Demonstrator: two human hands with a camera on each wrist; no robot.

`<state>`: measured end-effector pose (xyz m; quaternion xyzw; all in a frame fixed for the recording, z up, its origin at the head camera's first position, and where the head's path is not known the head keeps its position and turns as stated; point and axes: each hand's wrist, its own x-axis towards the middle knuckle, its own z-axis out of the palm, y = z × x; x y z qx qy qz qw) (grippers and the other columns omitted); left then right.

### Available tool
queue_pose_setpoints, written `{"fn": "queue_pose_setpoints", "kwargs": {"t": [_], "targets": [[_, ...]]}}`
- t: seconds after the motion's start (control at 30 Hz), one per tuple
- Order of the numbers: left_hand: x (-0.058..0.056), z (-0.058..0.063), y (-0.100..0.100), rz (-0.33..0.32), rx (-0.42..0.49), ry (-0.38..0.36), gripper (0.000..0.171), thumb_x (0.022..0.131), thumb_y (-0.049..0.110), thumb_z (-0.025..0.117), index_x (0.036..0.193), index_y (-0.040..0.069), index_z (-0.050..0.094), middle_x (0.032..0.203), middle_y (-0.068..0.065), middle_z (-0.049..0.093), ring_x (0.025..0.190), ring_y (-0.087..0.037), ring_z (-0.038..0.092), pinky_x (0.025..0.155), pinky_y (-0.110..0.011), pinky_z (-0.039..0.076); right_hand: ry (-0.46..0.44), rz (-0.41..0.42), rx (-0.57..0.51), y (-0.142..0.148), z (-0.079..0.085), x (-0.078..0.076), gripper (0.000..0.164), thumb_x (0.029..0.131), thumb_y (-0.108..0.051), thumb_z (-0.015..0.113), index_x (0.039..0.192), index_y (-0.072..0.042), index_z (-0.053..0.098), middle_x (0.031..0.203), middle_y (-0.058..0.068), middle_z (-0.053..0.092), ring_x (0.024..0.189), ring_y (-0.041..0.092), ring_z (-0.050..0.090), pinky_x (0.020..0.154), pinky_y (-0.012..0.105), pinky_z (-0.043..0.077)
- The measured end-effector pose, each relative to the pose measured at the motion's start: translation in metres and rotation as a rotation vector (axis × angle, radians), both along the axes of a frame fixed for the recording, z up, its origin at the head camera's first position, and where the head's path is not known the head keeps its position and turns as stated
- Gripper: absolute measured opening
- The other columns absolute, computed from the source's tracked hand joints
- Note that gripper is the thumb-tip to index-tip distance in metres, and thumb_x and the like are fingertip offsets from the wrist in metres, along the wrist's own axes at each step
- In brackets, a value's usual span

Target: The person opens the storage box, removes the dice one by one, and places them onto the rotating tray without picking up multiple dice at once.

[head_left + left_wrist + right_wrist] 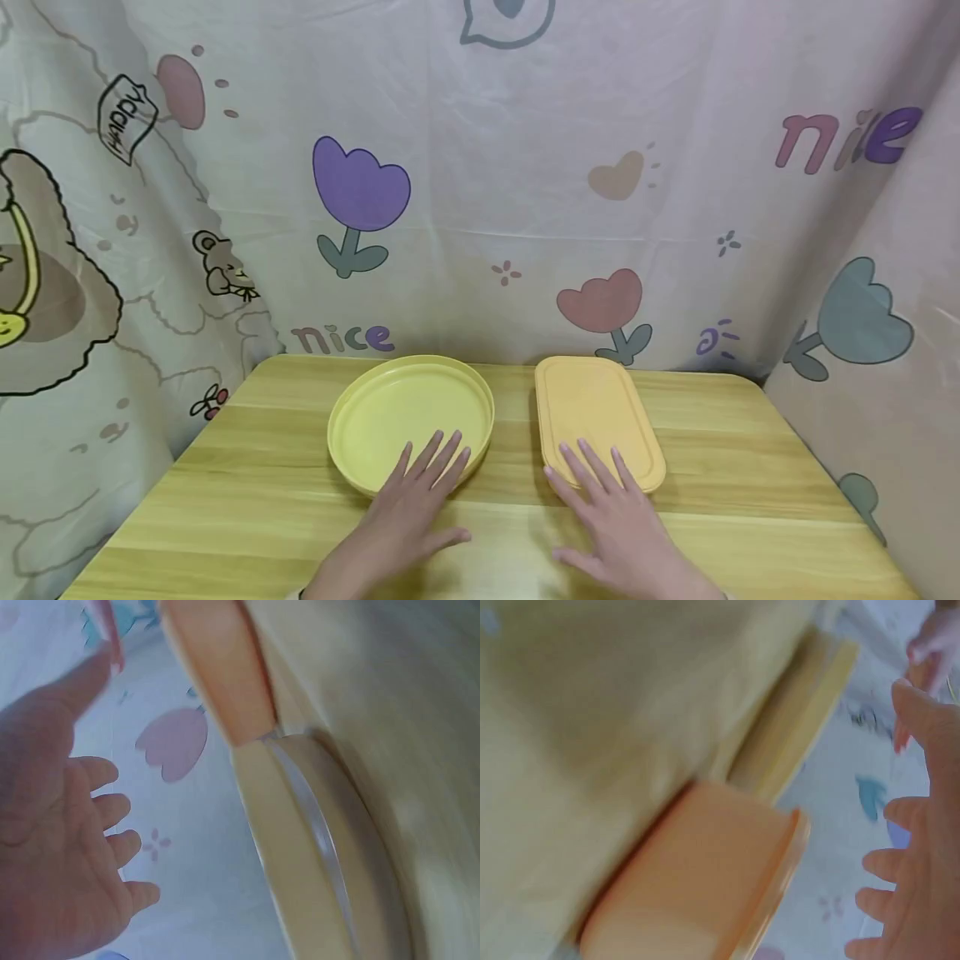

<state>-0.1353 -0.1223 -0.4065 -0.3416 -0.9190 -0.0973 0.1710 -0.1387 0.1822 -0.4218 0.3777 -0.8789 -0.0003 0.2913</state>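
Note:
A round yellow lidded container [390, 400] lies on the left half of the wooden table. To its right is a rectangular orange container [588, 400] with rounded corners and a lid. My left hand [405, 517], fingers spread, hovers over the near edge of the round one and overlaps it in the head view. Likewise my right hand [618, 529] spreads over the near end of the orange one. Both wrist views show the palms apart from the containers: the left palm [52, 825] beside the yellow wall [277, 847], the right hand [922, 877] beside the orange wall [690, 870].
Behind the table [247, 483] and along both sides hangs a pale curtain [480, 167] printed with flowers, bears and words. The two containers stand near the back edge, with a strip of wood between them.

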Motion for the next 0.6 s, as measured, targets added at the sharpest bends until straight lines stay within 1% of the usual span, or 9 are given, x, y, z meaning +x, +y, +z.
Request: {"fn": "queue_pose_setpoints", "kwargs": {"t": [0.03, 0.1, 0.17, 0.2, 0.27, 0.33, 0.4, 0.5, 0.6], "targets": [[-0.002, 0.003, 0.002, -0.001, 0.054, -0.073, 0.093, 0.08, 0.049, 0.071, 0.15, 0.003, 0.031, 0.156, -0.014, 0.02, 0.142, -0.034, 0.019, 0.109, -0.057, 0.019, -0.015, -0.015, -0.015, 0.001, 0.003, -0.003, 0.085, 0.075, -0.063, 0.066, 0.141, -0.013, 0.049, 0.148, 0.018, 0.038, 0.134, 0.039, 0.033, 0.11, 0.056, 0.015], [-0.004, 0.006, 0.007, -0.009, 0.195, -0.221, 0.096, 0.08, 0.04, 0.075, 0.151, 0.0, 0.024, 0.157, -0.014, 0.013, 0.142, -0.034, 0.014, 0.109, -0.056, 0.018, -0.043, -0.046, -0.044, 0.005, 0.007, -0.009, 0.083, 0.073, -0.059, 0.071, 0.138, -0.01, 0.052, 0.146, 0.019, 0.041, 0.132, 0.04, 0.036, 0.106, 0.057, 0.023], [-0.005, 0.006, 0.016, -0.023, 0.35, -0.343, 0.101, 0.08, 0.035, 0.077, 0.152, -0.001, 0.016, 0.157, -0.015, 0.009, 0.143, -0.035, 0.011, 0.109, -0.055, 0.017, -0.064, -0.072, -0.063, 0.011, 0.009, -0.015, 0.081, 0.072, -0.055, 0.073, 0.136, -0.009, 0.054, 0.143, 0.021, 0.043, 0.131, 0.04, 0.038, 0.102, 0.058, 0.03], [-0.005, 0.006, 0.022, -0.022, 0.416, -0.389, 0.103, 0.08, 0.033, 0.077, 0.153, -0.001, 0.013, 0.157, -0.015, 0.007, 0.143, -0.035, 0.011, 0.109, -0.054, 0.017, -0.072, -0.081, -0.068, 0.013, 0.009, -0.018, 0.081, 0.072, -0.054, 0.073, 0.136, -0.008, 0.055, 0.142, 0.022, 0.044, 0.13, 0.04, 0.039, 0.1, 0.059, 0.032], [-0.003, 0.003, 0.036, -0.027, 0.506, -0.446, 0.105, 0.08, 0.031, 0.077, 0.153, -0.001, 0.009, 0.157, -0.016, 0.006, 0.142, -0.037, 0.011, 0.108, -0.054, 0.018, -0.091, -0.084, -0.08, 0.018, 0.01, -0.023, 0.079, 0.073, -0.053, 0.073, 0.135, -0.007, 0.056, 0.14, 0.024, 0.046, 0.128, 0.042, 0.041, 0.098, 0.059, 0.035], [-0.002, 0.0, 0.05, -0.035, 0.556, -0.484, 0.106, 0.08, 0.029, 0.078, 0.153, -0.001, 0.006, 0.157, -0.018, 0.005, 0.142, -0.039, 0.011, 0.107, -0.055, 0.02, -0.106, -0.082, -0.084, 0.021, 0.01, -0.028, 0.079, 0.074, -0.053, 0.073, 0.135, -0.006, 0.055, 0.138, 0.025, 0.047, 0.127, 0.043, 0.042, 0.097, 0.06, 0.036], [-0.002, -0.003, 0.065, -0.026, 0.586, -0.519, 0.108, 0.08, 0.03, 0.079, 0.153, -0.002, 0.005, 0.157, -0.02, 0.005, 0.141, -0.041, 0.013, 0.106, -0.056, 0.022, -0.131, -0.078, -0.095, 0.023, 0.009, -0.033, 0.079, 0.074, -0.054, 0.073, 0.135, -0.006, 0.055, 0.137, 0.025, 0.047, 0.126, 0.043, 0.043, 0.096, 0.061, 0.037], [-0.011, -0.008, 0.084, -0.002, 0.669, -0.583, 0.11, 0.078, 0.03, 0.081, 0.153, -0.002, 0.006, 0.157, -0.023, 0.007, 0.14, -0.044, 0.015, 0.106, -0.058, 0.024, -0.167, -0.086, -0.108, 0.026, 0.009, -0.037, 0.081, 0.073, -0.055, 0.075, 0.135, -0.006, 0.055, 0.137, 0.025, 0.047, 0.125, 0.043, 0.044, 0.096, 0.06, 0.038], [-0.024, -0.014, 0.1, 0.025, 0.777, -0.673, 0.111, 0.076, 0.029, 0.082, 0.153, -0.001, 0.007, 0.155, -0.025, 0.011, 0.137, -0.048, 0.02, 0.103, -0.061, 0.027, -0.185, -0.091, -0.118, 0.029, 0.007, -0.038, 0.081, 0.072, -0.054, 0.076, 0.134, -0.006, 0.056, 0.136, 0.024, 0.048, 0.123, 0.043, 0.046, 0.095, 0.059, 0.039]]}}
